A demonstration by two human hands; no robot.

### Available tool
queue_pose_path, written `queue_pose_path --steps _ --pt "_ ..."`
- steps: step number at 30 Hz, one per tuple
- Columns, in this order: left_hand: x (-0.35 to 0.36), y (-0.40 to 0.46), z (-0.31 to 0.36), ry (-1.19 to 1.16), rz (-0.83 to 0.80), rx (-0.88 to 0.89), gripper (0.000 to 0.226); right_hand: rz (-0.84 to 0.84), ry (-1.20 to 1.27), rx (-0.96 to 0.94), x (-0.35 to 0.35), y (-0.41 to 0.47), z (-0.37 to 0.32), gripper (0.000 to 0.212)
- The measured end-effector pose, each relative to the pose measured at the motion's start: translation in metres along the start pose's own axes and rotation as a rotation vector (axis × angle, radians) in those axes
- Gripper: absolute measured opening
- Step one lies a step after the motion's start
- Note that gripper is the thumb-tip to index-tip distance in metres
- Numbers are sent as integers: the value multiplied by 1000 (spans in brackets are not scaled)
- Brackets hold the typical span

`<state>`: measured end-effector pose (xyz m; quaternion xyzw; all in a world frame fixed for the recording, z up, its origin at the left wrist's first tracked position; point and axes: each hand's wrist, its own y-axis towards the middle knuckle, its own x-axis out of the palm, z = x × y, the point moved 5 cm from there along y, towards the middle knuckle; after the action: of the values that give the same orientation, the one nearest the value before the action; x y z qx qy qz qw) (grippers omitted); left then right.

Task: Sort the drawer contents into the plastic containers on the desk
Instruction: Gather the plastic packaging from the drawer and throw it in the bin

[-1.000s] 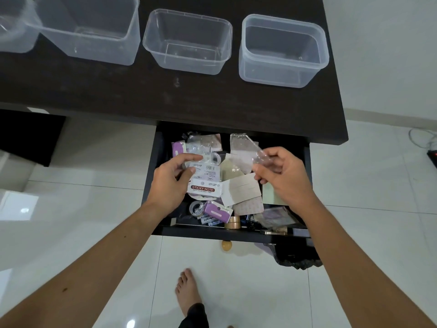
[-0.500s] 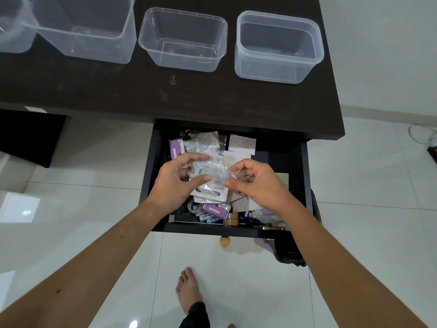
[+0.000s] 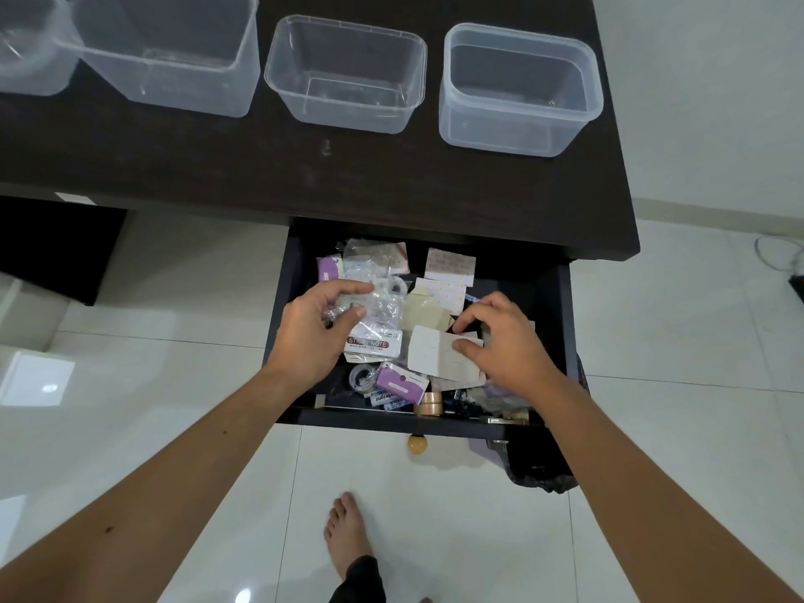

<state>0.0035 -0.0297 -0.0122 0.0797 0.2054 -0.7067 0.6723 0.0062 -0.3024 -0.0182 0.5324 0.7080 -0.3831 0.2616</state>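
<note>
The open black drawer (image 3: pixel 552 306) under the dark desk (image 3: pixel 217 167) holds a jumble of small packets, cards and tape rolls. My left hand (image 3: pixel 311 330) grips a bunch of clear plastic packets (image 3: pixel 378 311) above a white sticky note pack (image 3: pixel 374 346). My right hand (image 3: pixel 504 341) rests on a white card (image 3: pixel 428 352), thumb and fingers pinching its right edge. On the desk stand several empty clear plastic containers: one at the right (image 3: pixel 520 87), one in the middle (image 3: pixel 348 71), a larger one to the left (image 3: pixel 174 50).
A purple pack (image 3: pixel 400 383), a clear tape roll (image 3: pixel 359 376) and a tan tape roll (image 3: pixel 428 402) lie at the drawer's front. A black bag (image 3: pixel 539 467) hangs below the drawer's right corner. My bare foot (image 3: pixel 348 528) stands on the white tiled floor.
My right hand let go of the clear packet, leaving it in my left hand, then moved right and down onto the white card. My left hand stayed over the drawer.
</note>
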Motion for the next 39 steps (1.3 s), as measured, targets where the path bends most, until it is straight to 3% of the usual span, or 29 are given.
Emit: queue_pose_path --steps 5,9,13,15,20,30,39 --pt "1 0 1 -13 6 16 29 -66 -10 43 0 -4 2 39" --pt "1 0 2 -25 2 46 33 -8 -12 52 -8 -5 9 27" --pt "1 0 4 -28 4 53 34 -118 -32 83 3 -6 9 49" --pt "0 0 6 -16 11 54 35 -146 -68 90 9 -6 6 47" --pt "-1 0 7 -10 28 54 39 -47 85 76 -4 -5 4 24" --pt "0 -2 8 -129 -2 24 25 -25 757 144 -20 -3 -24 19" --pt "8 -5 13 -298 -167 43 41 -11 693 206 22 7 -50 36"
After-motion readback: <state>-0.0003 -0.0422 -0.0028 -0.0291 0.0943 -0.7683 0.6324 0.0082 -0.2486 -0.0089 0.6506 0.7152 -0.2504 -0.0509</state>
